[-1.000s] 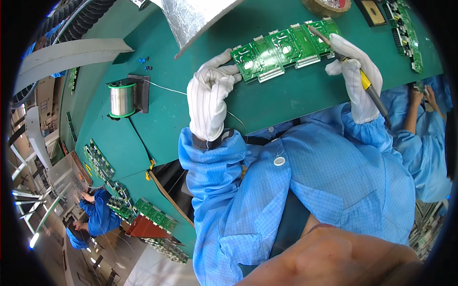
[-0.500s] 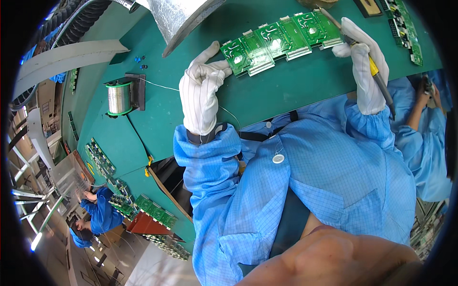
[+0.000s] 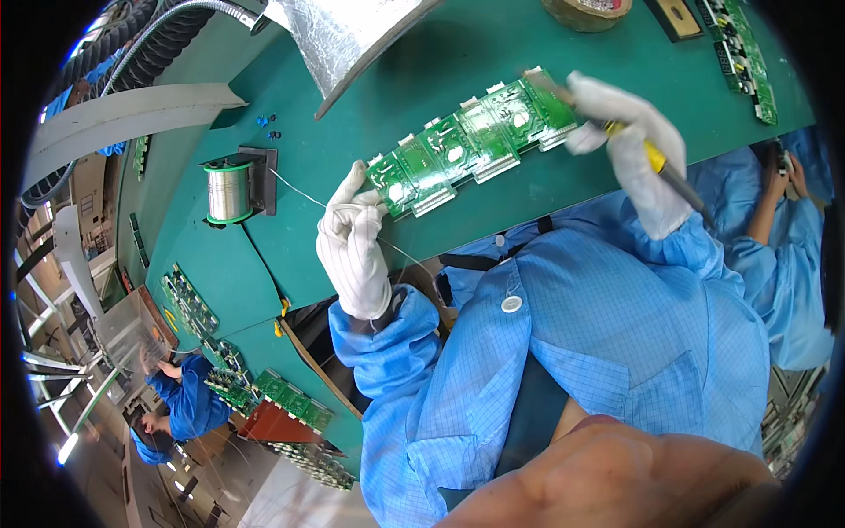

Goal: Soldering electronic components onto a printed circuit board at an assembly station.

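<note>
A long green circuit board panel [image 3: 471,148] slants over the green bench, its right end farther from me. My left hand [image 3: 354,251], in a white striped glove, pinches the panel's left end between thumb and fingers. Thin solder wire runs from a spool [image 3: 229,194] to this hand and trails out below it. In a white glove too, my right hand [image 3: 650,189] is closed around a soldering iron [image 3: 656,157] with a yellow band. The iron's front part lies over the panel's right end, somewhat blurred. Fingertips of that hand are close to the board's edge; contact is unclear.
A foil-covered hood [image 3: 352,44] overhangs the far side. Beyond the panel stand a round container [image 3: 588,12] and a sponge holder [image 3: 676,19]. More boards lie at right [image 3: 744,66] and lower left [image 3: 295,400]. A co-worker's sleeve [image 3: 775,273] is at right.
Both hands and the panel have shifted toward me and to the left. The soldering iron has come along, its front part now over the panel's right end.
</note>
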The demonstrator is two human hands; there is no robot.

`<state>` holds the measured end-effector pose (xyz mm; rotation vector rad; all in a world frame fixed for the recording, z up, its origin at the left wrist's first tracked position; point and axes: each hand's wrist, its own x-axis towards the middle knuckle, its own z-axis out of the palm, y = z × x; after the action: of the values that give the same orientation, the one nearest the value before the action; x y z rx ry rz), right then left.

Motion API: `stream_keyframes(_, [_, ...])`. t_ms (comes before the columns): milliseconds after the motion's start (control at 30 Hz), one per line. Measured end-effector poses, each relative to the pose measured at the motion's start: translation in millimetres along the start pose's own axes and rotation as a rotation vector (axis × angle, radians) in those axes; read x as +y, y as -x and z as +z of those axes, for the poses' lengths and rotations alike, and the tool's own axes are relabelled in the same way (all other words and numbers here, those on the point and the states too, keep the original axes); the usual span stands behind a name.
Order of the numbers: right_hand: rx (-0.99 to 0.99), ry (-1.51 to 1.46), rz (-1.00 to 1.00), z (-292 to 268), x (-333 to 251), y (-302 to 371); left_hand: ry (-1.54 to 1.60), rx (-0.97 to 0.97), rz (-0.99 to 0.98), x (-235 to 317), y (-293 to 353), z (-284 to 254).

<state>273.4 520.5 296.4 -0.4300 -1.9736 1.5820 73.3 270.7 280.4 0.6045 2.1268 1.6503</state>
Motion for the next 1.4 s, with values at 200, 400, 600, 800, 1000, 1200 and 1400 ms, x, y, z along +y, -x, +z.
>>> stream_keyframes(200, [0.290,0.495,-0.077,-37,29,-32,-0.082,0.080,0.105,-7,-4,8])
stream_keyframes(400, [0.345,0.543,-0.013,-19,7,-27,-0.133,0.104,0.179,-14,-1,8])
stream_keyframes(600, [-0.060,0.157,0.031,18,-14,-16,-0.168,0.110,0.219,-18,0,8])
stream_keyframes(800, [-0.145,0.108,-0.097,41,1,-26,-0.219,0.114,0.251,-12,1,13])
stream_keyframes(1000, [-0.182,0.120,-0.100,38,3,-22,-0.210,0.110,0.174,-2,2,16])
stream_keyframes(1200, [-0.230,0.417,-0.331,37,-9,-5,-0.193,0.117,0.212,-3,5,14])
stream_keyframes(1400, [-0.218,0.292,-0.249,39,-1,-7,-0.160,0.111,0.140,7,9,17])
